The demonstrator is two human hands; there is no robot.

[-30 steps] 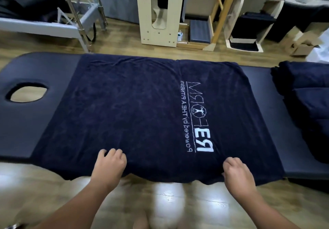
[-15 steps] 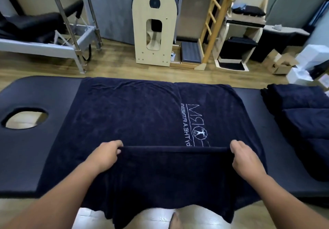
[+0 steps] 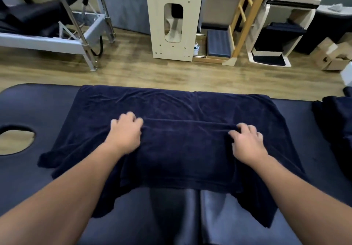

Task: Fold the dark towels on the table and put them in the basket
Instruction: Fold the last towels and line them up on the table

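Note:
A dark navy towel (image 3: 171, 107) lies spread across the black padded table (image 3: 38, 101). Its near edge is lifted and carried over the middle, forming a folded flap (image 3: 186, 149). My left hand (image 3: 124, 132) grips the left end of that flap's edge. The right end of the same edge is pinched by my right hand (image 3: 245, 141). The flap's edge runs straight between both hands, short of the towel's far edge. The printed logo is hidden under the flap. No basket is in view.
More dark towels (image 3: 335, 122) lie piled at the table's right end. A face hole (image 3: 16, 140) opens in the table at the left. Beyond the table stand a metal-framed bench (image 3: 57, 40), a wooden arch unit (image 3: 174, 20), a ladder (image 3: 242, 16) and cardboard boxes (image 3: 333, 56) on the wooden floor.
Both hands took hold of the towel's near edge, lifted it off the table's front side and carried it away from me over the middle, covering the logo.

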